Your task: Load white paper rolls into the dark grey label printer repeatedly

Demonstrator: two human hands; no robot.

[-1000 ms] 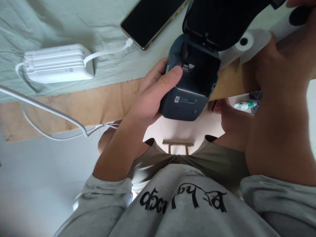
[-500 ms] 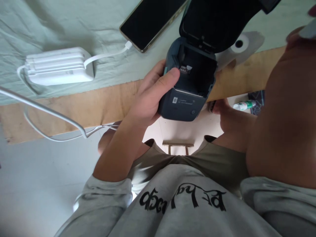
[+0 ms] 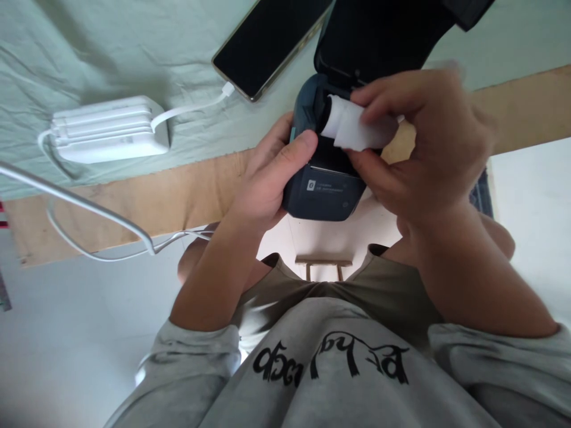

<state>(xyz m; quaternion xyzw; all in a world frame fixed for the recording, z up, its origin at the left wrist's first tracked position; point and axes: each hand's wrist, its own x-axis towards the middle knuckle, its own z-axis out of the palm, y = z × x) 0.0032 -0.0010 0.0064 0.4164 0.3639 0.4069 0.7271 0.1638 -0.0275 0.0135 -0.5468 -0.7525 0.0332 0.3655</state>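
White paper wound into a small roll (image 3: 345, 123) lies at the mouth of the compartment in a dark blue-grey, rounded plastic device (image 3: 328, 196); how deep it sits cannot be told. The right hand (image 3: 423, 142), slightly blurred, pinches the roll between thumb and fingers. The left hand (image 3: 276, 172) grips the device's left side, its thumb on the rim beside the compartment. A black plastic lid (image 3: 383, 38) hangs folded back from the device's far edge. Just left of the lid, a black-screened phone with a gold-toned edge (image 3: 272, 47) rests on pale green, wrinkled cloth (image 3: 178, 41). A flat white cable (image 3: 191, 112) joins it to a ribbed white plastic block (image 3: 109, 128) farther left. Bare light-brown wood (image 3: 134, 211) borders the cloth nearest the person.
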